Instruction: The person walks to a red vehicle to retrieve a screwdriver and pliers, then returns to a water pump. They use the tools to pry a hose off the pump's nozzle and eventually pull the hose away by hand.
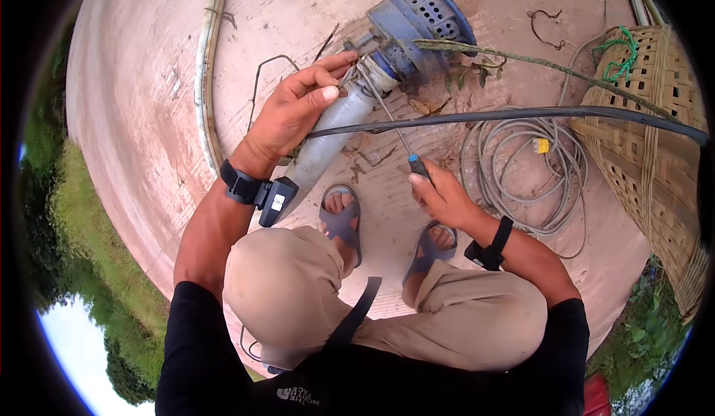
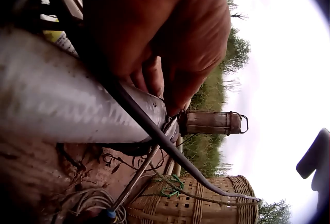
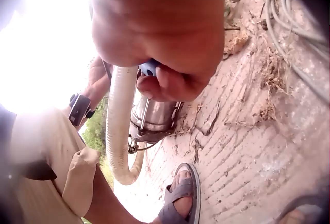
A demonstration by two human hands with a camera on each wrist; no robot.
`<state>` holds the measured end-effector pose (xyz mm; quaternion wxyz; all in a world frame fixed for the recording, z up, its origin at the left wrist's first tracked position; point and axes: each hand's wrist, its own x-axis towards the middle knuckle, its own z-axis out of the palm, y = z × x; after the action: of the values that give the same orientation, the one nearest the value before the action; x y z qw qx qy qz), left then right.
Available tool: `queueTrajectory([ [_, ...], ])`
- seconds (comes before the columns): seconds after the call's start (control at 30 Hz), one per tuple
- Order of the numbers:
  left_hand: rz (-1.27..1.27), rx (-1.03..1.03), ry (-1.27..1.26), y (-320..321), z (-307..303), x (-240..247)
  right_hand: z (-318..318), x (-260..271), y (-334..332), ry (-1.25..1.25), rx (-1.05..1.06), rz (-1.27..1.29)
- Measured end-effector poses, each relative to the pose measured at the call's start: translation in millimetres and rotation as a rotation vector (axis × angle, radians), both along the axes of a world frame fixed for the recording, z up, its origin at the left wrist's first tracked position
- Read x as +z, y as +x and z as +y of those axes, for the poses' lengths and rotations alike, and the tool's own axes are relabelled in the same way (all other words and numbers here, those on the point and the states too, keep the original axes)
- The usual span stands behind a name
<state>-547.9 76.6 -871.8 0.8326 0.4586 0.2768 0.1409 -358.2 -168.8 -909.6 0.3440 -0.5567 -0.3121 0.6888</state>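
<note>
A pale hose (image 1: 328, 144) is fitted onto a blue pump (image 1: 417, 25) with a perforated flared base, which lies on the ground. My left hand (image 1: 294, 107) is at the joint, its thumb and fingertips pinching at a thin metal fastening (image 1: 360, 72) round the hose end. In the left wrist view the left hand (image 2: 160, 33) hides part of this joint. My right hand (image 1: 447, 196) grips a screwdriver (image 1: 415, 164) by its blue-and-black handle, and the long shaft slants up to the fastening. From the right wrist view, the right hand (image 3: 160, 43) covers most of the handle.
A black cable (image 1: 462, 116) crosses over the hose, and a rope (image 1: 536, 60) runs from the pump to a woven basket (image 1: 633, 129) at right. Coiled grey cable (image 1: 514, 170) lies beside the basket. A long pipe (image 1: 205, 66) stretches along the left. Sandalled feet (image 1: 341, 218) stand close below.
</note>
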Motion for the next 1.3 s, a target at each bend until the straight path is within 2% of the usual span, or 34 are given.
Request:
queueTrajectory([
  [0.07,0.011,0.007,0.005,0.0,1.1,7.7,12.3,1.8,3.9,-0.007,-0.01,-0.023],
  [0.13,0.105,-0.151,0.224,-1.0,1.1,19.5,18.4,7.5,10.6,-0.014,-0.016,-0.043],
  [0.2,0.148,-0.166,0.267,-11.9,-1.3,20.1,21.9,22.0,29.5,0.126,0.028,-0.389],
  [0.23,0.187,-0.199,0.289,-18.7,-4.6,18.9,25.6,32.6,40.1,0.118,0.008,-0.404],
  [0.3,0.201,-0.202,0.297,-22.9,-9.9,21.6,35.9,49.2,62.8,0.268,0.073,-0.597],
  [0.37,0.182,-0.195,0.296,-24.1,-10.0,21.1,47.1,61.3,85.9,0.384,0.149,-0.931],
  [0.4,0.161,-0.192,0.299,-24.7,-10.0,21.7,53.1,68.5,91.5,0.387,0.152,-0.931],
  [0.47,0.197,-0.194,0.318,-25.6,-6.5,21.6,67.6,78.7,101.1,0.428,0.221,-1.106],
  [0.57,0.23,-0.163,0.288,-23.6,-17.0,25.7,88.2,81.3,105.4,0.522,0.194,-1.252],
  [0.63,0.23,-0.142,0.264,-21.7,-21.1,28.2,109.5,74.9,95.4,0.437,-0.097,-1.11],
  [0.7,0.238,-0.16,0.272,-25.1,-21.4,27.7,149.8,66.6,164.3,0.367,-0.536,-1.081],
  [0.73,0.241,-0.165,0.281,-25.2,-16.6,28.6,155.5,74.6,194.8,0.415,-0.532,-1.104],
  [0.8,0.28,-0.1,0.262,-19.0,-17.9,26.9,146.6,92.4,208.2,0.436,-0.514,-1.15],
  [0.87,0.28,-0.056,0.311,-6.2,-9.6,21.2,129.4,111.1,202.5,0.187,-0.364,-0.79],
  [0.93,0.264,-0.067,0.405,8.7,-3.3,24.4,107.8,95.8,167.5,0.2,-0.366,-0.351],
  [0.97,0.273,-0.162,0.509,15.6,4.9,22.8,105.1,88.6,143.3,0.223,-0.337,-0.377],
  [1.0,0.277,-0.145,0.511,18.2,5.6,21.5,109.3,80.2,121.0,0.253,-0.314,-0.401],
  [1.07,0.256,-0.173,0.378,25.5,8.2,18.8,121.1,58.5,93.2,0.563,-0.233,-0.578],
  [1.1,0.268,-0.18,0.379,26.9,6.3,17.0,132.0,56.7,83.8,0.56,-0.242,-0.567],
  [1.17,0.339,-0.23,0.685,25.4,-3.9,13.8,155.4,58.6,68.9,0.783,-0.107,-0.7],
  [1.2,0.36,-0.255,0.845,26.7,-5.9,11.9,163.1,65.5,63.2,0.776,-0.124,-0.698],
  [1.27,0.385,-0.283,0.877,28.7,-8.9,11.4,177.2,80.8,54.3,0.569,0.187,-0.886],
  [1.3,0.392,-0.258,0.905,30.3,-9.8,13.9,181.4,83.6,51.0,0.625,0.2,-0.927],
])
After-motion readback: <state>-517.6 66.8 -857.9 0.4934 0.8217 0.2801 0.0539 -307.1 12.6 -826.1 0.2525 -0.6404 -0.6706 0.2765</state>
